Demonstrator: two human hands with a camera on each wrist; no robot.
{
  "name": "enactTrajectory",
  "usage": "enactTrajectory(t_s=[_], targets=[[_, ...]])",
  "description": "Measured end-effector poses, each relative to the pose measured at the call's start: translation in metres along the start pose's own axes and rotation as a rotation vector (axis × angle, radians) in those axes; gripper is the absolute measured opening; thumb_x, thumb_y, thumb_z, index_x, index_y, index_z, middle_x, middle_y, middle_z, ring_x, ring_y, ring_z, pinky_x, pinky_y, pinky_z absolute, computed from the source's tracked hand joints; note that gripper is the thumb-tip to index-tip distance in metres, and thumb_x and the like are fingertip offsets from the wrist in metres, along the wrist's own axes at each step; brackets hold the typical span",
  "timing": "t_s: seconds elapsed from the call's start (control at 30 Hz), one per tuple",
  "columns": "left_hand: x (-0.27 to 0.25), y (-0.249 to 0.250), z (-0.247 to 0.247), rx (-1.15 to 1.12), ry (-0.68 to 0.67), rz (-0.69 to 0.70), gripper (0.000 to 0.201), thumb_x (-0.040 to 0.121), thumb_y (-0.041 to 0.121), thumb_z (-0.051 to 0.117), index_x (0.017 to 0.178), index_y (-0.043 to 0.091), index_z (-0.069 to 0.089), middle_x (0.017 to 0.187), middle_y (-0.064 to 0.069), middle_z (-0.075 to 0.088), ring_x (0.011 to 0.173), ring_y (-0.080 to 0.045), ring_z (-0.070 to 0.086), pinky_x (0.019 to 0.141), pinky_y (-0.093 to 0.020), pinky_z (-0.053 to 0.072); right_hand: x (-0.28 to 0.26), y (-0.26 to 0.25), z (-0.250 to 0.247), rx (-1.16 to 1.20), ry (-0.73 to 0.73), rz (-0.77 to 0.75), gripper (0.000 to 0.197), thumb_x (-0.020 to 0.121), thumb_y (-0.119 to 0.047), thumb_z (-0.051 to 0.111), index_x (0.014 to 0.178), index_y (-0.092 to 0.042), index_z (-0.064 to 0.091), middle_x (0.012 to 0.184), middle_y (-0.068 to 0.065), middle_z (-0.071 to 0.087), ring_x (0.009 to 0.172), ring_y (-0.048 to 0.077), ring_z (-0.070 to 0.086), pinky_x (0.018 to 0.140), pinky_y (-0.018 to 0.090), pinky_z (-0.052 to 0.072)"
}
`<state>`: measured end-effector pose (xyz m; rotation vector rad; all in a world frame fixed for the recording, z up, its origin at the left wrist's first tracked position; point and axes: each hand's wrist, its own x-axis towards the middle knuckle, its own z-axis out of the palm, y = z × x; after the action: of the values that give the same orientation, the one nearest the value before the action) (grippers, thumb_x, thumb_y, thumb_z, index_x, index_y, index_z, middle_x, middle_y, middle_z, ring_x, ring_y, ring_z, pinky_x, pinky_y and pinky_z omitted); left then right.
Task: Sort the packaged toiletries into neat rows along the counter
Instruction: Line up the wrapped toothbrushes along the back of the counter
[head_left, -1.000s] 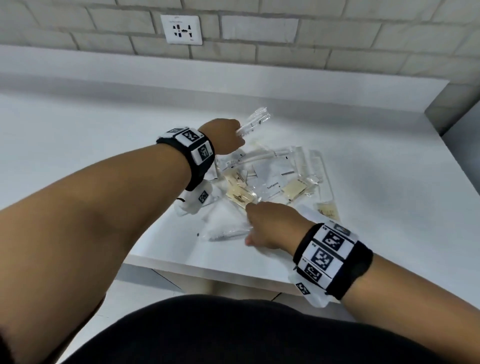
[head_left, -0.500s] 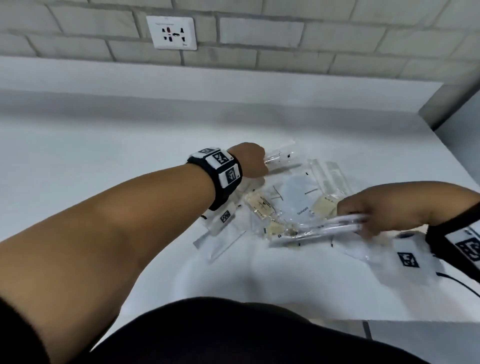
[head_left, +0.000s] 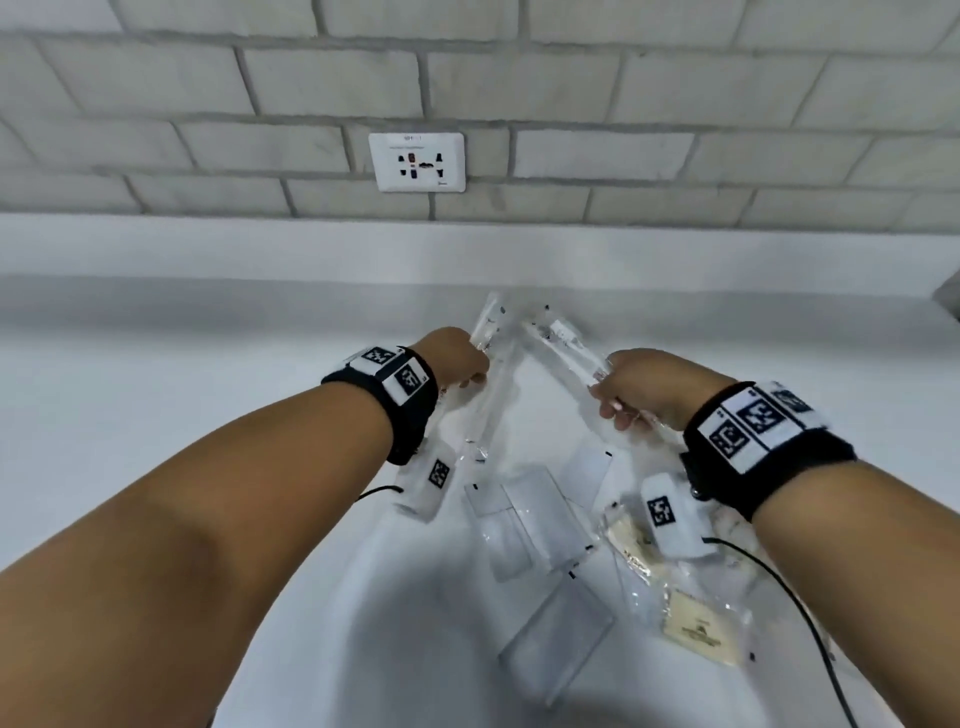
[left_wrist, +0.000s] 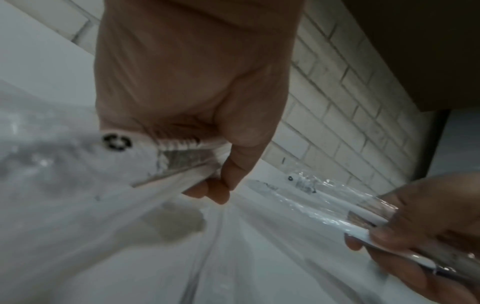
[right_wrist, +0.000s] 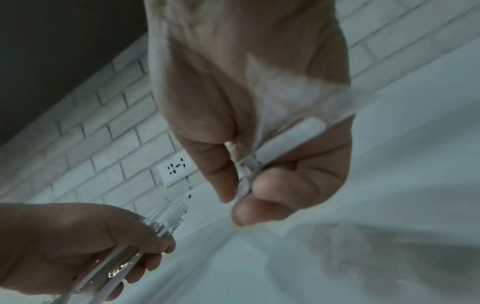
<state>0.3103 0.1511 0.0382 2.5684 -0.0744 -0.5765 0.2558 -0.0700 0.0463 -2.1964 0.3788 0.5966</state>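
My left hand grips a long clear packet holding a white toothbrush, raised above the white counter. The left wrist view shows the fingers curled round that packet. My right hand holds a second long clear toothbrush packet, its far end pointing towards the first. In the right wrist view thumb and fingers pinch this packet. Below my wrists lie flat clear packets and packets with beige contents.
A white wall socket sits in the grey brick wall behind the counter. A raised ledge runs along the back. The counter's left part is bare. Thin black cables trail from my wrist cameras over the packets.
My right hand has lifted its long packet from the pile and carried it up and back, near the left hand's packet. The head view has shifted, putting the pile under my wrists.
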Motion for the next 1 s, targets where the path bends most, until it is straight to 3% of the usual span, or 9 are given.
enactTrajectory(t_s=[0.17,0.23,0.3,0.33,0.47,0.57,0.7,0.83,1.0], targets=[[0.036,0.003,-0.005,-0.208,0.040,-0.020,0.023,0.084,0.025,0.062,0.068,0.013,0.052,0.070,-0.007,0.058,0.055,-0.019,0.051,0.049,-0.022,0.041,0.047,-0.028,0.003,0.033,0.104,0.020,0.015,0.093,-0.012,0.051,0.100,0.001,0.054,0.076,0.014,0.058,0.056,0.024,0.050,0.048,0.026,0.036],[0.050,0.003,-0.011,-0.354,0.050,-0.011,0.024,0.086,0.036,0.066,0.095,0.014,0.063,0.097,-0.012,0.066,0.074,-0.024,0.063,0.069,-0.028,0.053,0.063,-0.033,-0.002,-0.127,0.199,-0.075,0.032,0.090,-0.018,0.056,0.114,0.002,0.058,0.099,0.018,0.062,0.079,0.030,0.061,0.064,0.030,0.047],[0.065,-0.003,-0.021,-0.387,0.080,-0.021,0.061,0.086,0.038,0.066,0.137,0.014,0.044,0.132,-0.011,0.055,0.109,-0.027,0.060,0.091,-0.031,0.049,0.072,-0.036,-0.006,-0.239,0.288,-0.137,0.045,0.088,-0.027,0.060,0.130,-0.012,0.053,0.127,0.013,0.056,0.110,0.030,0.058,0.092,0.034,0.048],[0.071,-0.007,-0.029,-0.341,0.097,-0.018,0.069,0.087,0.038,0.066,0.144,0.015,0.035,0.139,-0.008,0.049,0.117,-0.026,0.056,0.093,-0.030,0.045,0.074,-0.036,-0.006,-0.282,0.307,-0.177,0.046,0.087,-0.030,0.061,0.131,-0.020,0.052,0.132,0.010,0.053,0.116,0.029,0.056,0.098,0.034,0.045],[0.081,-0.029,-0.048,-0.271,0.085,-0.026,0.058,0.086,0.036,0.067,0.139,0.025,0.044,0.135,-0.002,0.055,0.114,-0.025,0.058,0.095,-0.031,0.047,0.074,-0.043,0.017,-0.517,0.140,-0.479,0.043,0.087,-0.023,0.064,0.129,-0.031,0.057,0.132,0.005,0.050,0.120,0.022,0.051,0.099,0.032,0.042],[0.076,-0.037,-0.045,-0.196,-0.024,0.019,0.051,0.086,0.035,0.068,0.133,0.028,0.050,0.131,-0.004,0.057,0.106,-0.025,0.060,0.082,-0.030,0.049,0.068,-0.051,0.045,-0.686,-0.055,-0.629,0.050,0.086,-0.025,0.066,0.133,-0.036,0.054,0.138,0.000,0.045,0.126,0.019,0.045,0.105,0.032,0.038],[0.070,-0.043,-0.033,0.155,-0.040,0.115,0.063,0.080,0.040,0.073,0.137,0.027,0.049,0.130,0.000,0.055,0.110,-0.020,0.057,0.092,-0.030,0.046,0.072,-0.059,0.060,-0.894,-0.048,-0.635,0.050,0.089,-0.026,0.061,0.135,-0.039,0.051,0.148,-0.003,0.036,0.132,0.020,0.039,0.105,0.033,0.037],[0.067,-0.056,-0.032,0.192,0.026,0.099,0.067,0.076,0.040,0.075,0.136,0.025,0.048,0.128,-0.001,0.053,0.110,-0.022,0.057,0.091,-0.031,0.046,0.080,-0.065,0.039,-0.862,-0.051,-0.548,0.041,0.093,-0.014,0.053,0.129,-0.031,0.061,0.148,-0.004,0.040,0.134,0.016,0.041,0.104,0.026,0.032],[0.060,-0.063,-0.041,0.466,0.057,0.104,0.045,0.082,0.014,0.063,0.126,0.020,0.057,0.122,-0.002,0.060,0.109,-0.023,0.058,0.085,-0.031,0.049,0.095,-0.065,0.028,-0.784,0.004,-0.470,0.020,0.090,-0.017,0.054,0.086,-0.024,0.073,0.113,-0.006,0.065,0.105,0.018,0.062,0.087,0.029,0.045]])
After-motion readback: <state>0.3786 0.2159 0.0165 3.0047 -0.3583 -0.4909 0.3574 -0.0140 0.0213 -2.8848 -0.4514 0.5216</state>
